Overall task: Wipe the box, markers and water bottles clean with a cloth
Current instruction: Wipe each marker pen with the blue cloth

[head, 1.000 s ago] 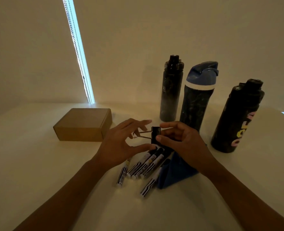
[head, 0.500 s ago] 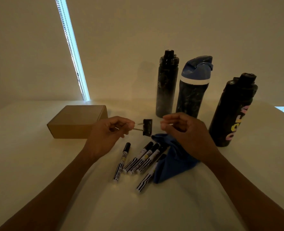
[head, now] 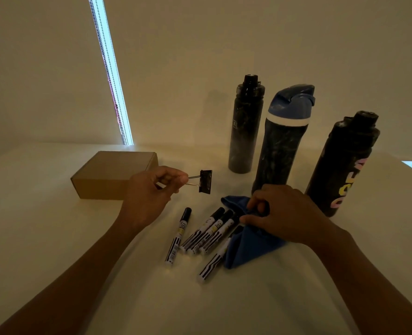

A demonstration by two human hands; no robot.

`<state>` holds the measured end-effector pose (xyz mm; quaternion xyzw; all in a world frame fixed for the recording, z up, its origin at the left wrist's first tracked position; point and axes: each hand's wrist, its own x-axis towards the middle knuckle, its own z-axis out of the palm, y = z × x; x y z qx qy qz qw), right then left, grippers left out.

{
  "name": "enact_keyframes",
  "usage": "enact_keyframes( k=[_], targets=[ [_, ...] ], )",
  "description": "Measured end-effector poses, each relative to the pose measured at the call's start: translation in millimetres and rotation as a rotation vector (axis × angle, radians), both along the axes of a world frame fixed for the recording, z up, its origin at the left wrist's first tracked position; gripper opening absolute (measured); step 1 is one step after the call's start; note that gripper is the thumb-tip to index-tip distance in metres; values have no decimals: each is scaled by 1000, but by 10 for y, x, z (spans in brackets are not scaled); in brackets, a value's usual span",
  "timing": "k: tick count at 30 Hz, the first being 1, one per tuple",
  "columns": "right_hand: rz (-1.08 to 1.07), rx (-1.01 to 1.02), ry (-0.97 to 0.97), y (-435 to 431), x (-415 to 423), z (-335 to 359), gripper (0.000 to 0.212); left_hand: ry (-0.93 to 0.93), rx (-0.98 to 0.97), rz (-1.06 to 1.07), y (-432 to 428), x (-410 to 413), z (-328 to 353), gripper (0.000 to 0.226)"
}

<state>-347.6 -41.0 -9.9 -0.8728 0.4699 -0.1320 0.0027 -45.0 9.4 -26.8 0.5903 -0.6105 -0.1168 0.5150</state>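
Pale table w/ cardboard box at left, 3 upright bottles at back, 5 markers & blue cloth nearer.

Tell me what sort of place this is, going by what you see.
Probably a desk indoors, in a home or office: a plain pale table against a bare wall, stationery in view (markers, a binder clip, a cardboard box), and a strip of daylight at a window edge.

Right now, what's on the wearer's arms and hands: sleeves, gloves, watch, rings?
Left hand and right hand are ungloved; both forearms are uncovered to the frame edge, with no sleeve, watch or band. No rings show, though the light is dim.
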Motion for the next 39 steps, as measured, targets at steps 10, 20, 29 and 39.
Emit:
enact_keyframes(
  k=[10,20,29,39],
  targets=[
    [-92,-126,-615,100,52,212,10,36,18,-1,32,-17,26,13],
    [-79,-97,-798,207,209,250,18,234,89,-151,79,-139,75,14],
    [37,370,-1031,201,286,163,20,327,141,-238,81,-193,73,18],
    [-87,362,-844,117,200,58,55,269,86,-182,93,-188,77,15]
  ],
)
